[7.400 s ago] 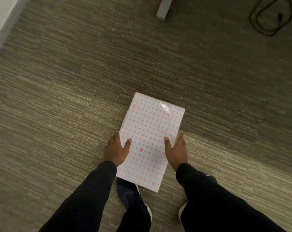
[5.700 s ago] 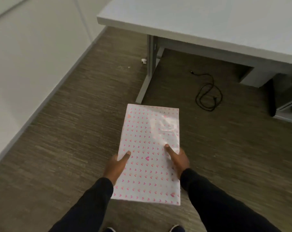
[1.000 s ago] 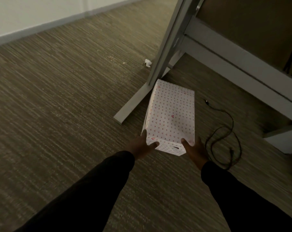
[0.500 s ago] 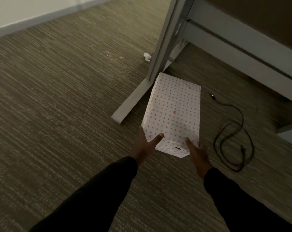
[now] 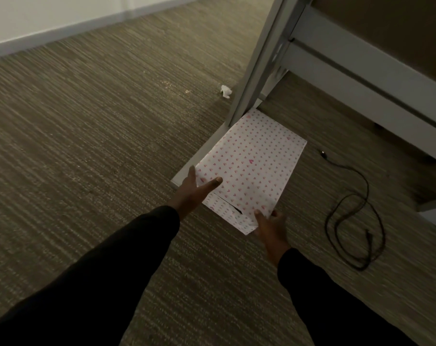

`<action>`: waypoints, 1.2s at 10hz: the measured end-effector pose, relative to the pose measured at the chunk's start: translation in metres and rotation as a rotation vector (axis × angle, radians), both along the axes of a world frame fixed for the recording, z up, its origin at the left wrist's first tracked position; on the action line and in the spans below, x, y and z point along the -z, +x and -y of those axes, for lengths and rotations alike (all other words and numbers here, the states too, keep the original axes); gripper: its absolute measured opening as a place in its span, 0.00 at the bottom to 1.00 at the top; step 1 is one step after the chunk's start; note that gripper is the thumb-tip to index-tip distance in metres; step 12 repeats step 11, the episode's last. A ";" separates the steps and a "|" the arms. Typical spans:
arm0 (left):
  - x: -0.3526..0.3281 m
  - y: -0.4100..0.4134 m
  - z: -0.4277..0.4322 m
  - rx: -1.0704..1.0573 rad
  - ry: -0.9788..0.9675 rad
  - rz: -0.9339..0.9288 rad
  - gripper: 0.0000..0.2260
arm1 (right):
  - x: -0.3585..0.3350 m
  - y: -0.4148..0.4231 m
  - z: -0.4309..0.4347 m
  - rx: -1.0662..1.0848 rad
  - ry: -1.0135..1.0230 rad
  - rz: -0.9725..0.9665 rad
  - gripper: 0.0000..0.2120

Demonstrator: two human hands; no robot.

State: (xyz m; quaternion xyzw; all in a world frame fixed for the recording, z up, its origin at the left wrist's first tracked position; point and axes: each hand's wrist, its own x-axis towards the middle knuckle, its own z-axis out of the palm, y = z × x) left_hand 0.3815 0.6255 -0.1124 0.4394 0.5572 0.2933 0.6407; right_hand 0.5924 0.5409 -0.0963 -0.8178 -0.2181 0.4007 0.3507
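Observation:
A box wrapped in white paper with small pink hearts [image 5: 252, 166] sits low over the carpet beside the grey desk leg [image 5: 257, 61]. My left hand [image 5: 194, 188] holds its near left corner, thumb lying on top and fingers along the side. My right hand [image 5: 270, 226] holds the near right corner from below, thumb against the end face. Whether the box rests on the floor cannot be told. Both sleeves are dark.
The grey foot of the desk [image 5: 187, 173] runs along the floor under the box's left side. A black cable [image 5: 354, 221] lies coiled on the carpet to the right. A crumpled white scrap [image 5: 225, 91] lies beyond the leg. A white wall baseboard [image 5: 62, 33] runs at the far left.
I have carried the box from open floor to the desk and lowered it. Over the last second it moved further in beside the desk leg, with both hands staying on its near corners.

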 end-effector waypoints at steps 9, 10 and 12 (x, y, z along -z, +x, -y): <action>-0.202 -0.061 0.178 0.556 0.264 -0.800 0.41 | -0.222 -0.078 0.097 -0.854 -0.196 0.572 0.43; -0.253 -0.068 0.200 0.556 0.256 -0.818 0.39 | -0.266 -0.094 0.130 -0.844 -0.167 0.540 0.42; -0.304 -0.073 0.216 0.585 0.246 -0.816 0.38 | -0.306 -0.108 0.157 -0.818 -0.173 0.474 0.42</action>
